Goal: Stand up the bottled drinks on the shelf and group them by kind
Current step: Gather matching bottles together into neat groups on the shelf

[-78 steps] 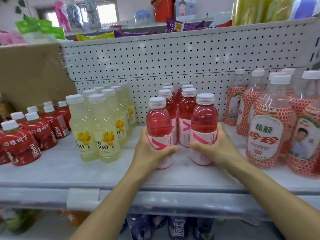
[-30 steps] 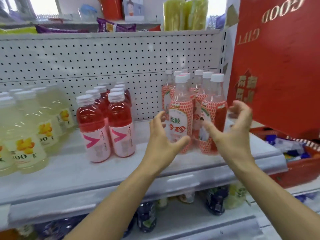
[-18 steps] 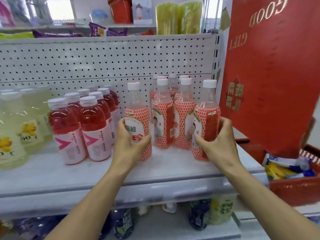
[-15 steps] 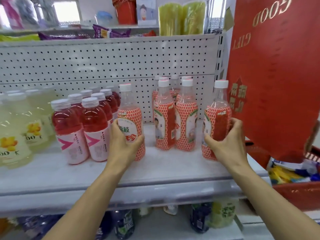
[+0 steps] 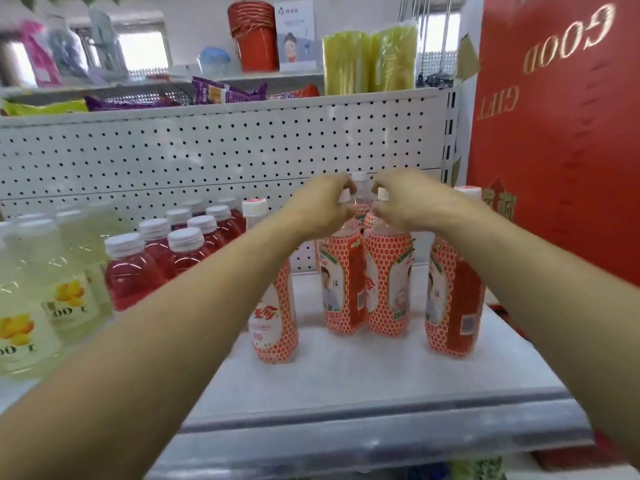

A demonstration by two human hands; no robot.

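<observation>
Over the right half of the shelf, both forearms stretch forward and converge, knuckles uppermost. The left hand curls its fingers round the neck of one red honeycomb-label bottle, just under its white cap. The right hand grasps the neck of the neighbouring bottle likewise. These two stand upright, touching. A third bottle and a fourth bottle of that kind stand apart on either side. Pink drinks and pale yellow drinks stand grouped further left.

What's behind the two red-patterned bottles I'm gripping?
One white-capped bottle peeks between your left hand and right hand, before the pegboard. The red-patterned bottles cover its body and any others.
</observation>
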